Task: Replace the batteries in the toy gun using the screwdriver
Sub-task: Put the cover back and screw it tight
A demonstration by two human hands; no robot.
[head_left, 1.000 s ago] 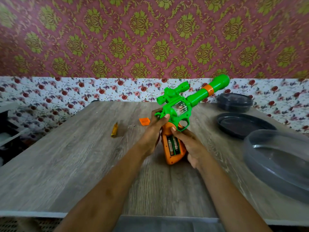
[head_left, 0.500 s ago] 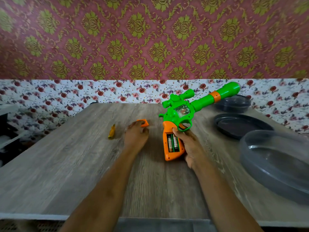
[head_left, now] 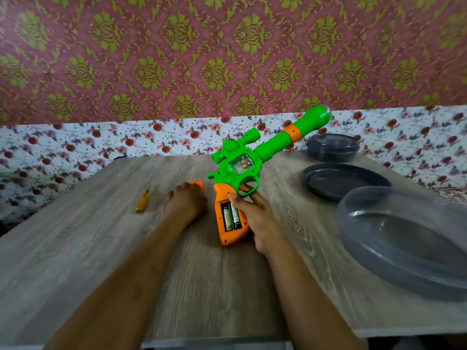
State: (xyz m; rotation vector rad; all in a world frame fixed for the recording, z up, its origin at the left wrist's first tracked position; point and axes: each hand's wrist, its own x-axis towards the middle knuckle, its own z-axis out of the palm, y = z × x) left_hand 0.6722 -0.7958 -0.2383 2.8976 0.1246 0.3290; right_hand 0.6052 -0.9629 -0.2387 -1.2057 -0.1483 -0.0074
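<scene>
toy gun (head_left: 235, 170) stands butt-down on the table (head_left: 101, 248), batteries (head_left: 231, 218) facing up for access. left of it lies the screwdriver (head_left: 142, 202), set aside; nearer, the left hand (head_left: 185, 205) rests on the orange cover (head_left: 198, 184), hold unclear; the right hand (head_left: 257, 223) clasps the grip to steady it.

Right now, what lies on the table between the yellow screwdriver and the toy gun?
In the head view, the left hand lies there, reaching the small orange cover.
</scene>
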